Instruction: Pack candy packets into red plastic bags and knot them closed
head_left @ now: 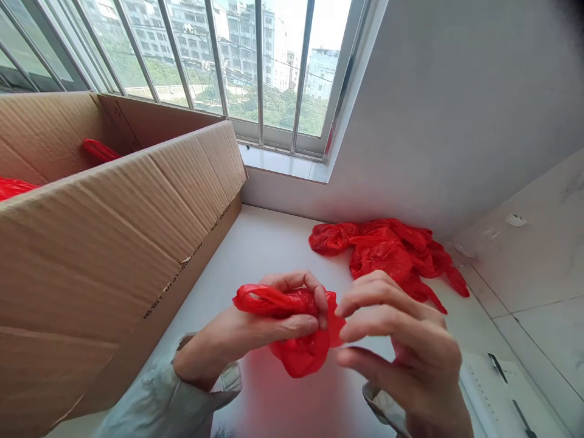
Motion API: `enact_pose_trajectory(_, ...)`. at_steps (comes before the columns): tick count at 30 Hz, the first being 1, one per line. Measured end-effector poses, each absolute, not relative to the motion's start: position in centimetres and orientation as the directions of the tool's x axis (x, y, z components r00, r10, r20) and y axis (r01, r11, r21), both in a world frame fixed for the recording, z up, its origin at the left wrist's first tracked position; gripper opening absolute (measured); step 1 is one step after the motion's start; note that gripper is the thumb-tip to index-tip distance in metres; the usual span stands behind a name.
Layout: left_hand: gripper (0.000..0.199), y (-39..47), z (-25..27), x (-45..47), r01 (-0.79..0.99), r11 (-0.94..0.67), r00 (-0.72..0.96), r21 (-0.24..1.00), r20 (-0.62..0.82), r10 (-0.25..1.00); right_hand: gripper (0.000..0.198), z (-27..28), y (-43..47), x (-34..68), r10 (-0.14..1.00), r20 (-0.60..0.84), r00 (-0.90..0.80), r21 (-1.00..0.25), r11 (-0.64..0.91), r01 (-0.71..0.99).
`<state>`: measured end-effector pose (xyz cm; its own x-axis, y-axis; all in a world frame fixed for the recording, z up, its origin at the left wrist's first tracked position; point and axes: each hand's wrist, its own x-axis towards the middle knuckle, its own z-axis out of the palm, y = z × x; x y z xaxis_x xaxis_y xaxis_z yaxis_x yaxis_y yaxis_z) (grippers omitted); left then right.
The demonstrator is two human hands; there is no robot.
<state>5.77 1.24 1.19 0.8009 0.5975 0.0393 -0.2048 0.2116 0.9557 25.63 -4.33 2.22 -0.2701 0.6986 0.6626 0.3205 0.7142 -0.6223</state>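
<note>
Left hand (258, 325): your fingers grasp the red bag (302, 358) | Right hand (413, 340): your fingers stand parted at its edge | Handling: likely light, soft, slippery; pinch its bunched middle

Bright daylight reaching me from the barred window (260, 67) beyond the left hand (280, 322) and its grip, washed-out sky (335, 24) there, red glow on the tabletop (274, 404) beneath the grip, right hand (406, 334) beside it slightly blurred.
</note>
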Motion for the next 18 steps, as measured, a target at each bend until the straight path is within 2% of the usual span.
enact_pose_trajectory(2,0.018,1.2,1.2,5.4,-0.155,0.093,0.815,0.984,0.074,0.575,0.027,1.3,-3.5,25.8,0.797,0.572,-0.193,-0.753,0.603,0.264)
enact_pose_trajectory(5,0.027,1.0,1.2,4.9,-0.021,-0.239,0.817,0.971,0.154,0.556,0.052,0.3,-2.3,25.6,0.890,0.293,-0.350,-0.917,0.366,0.161)
enact_pose_trajectory(7,0.022,0.9,1.1,4.7,0.084,-0.493,0.779,0.866,0.252,0.574,0.051,0.0,-2.0,25.3,0.886,0.168,-0.432,-0.956,0.254,0.147)
enact_pose_trajectory(10,0.011,0.8,1.1,4.9,0.345,-0.742,0.666,0.575,0.407,0.625,0.044,-0.1,-1.9,25.0,0.915,0.084,-0.395,-0.966,0.172,0.193)
enact_pose_trajectory(13,0.015,0.8,0.8,5.6,0.477,-0.822,0.582,0.312,0.589,0.561,0.043,-0.1,-1.8,25.0,0.933,0.040,-0.357,-0.988,0.090,0.123)
enact_pose_trajectory(16,0.016,0.9,0.5,6.1,0.444,-0.855,0.578,0.269,0.643,0.503,0.036,-0.4,-1.4,25.1,0.913,0.052,-0.404,-0.994,0.085,0.063)
enact_pose_trajectory(18,0.016,1.0,0.3,6.1,0.433,-0.862,0.581,0.263,0.650,0.490,0.028,-0.6,-1.1,25.1,0.901,0.099,-0.422,-0.983,0.156,0.102)
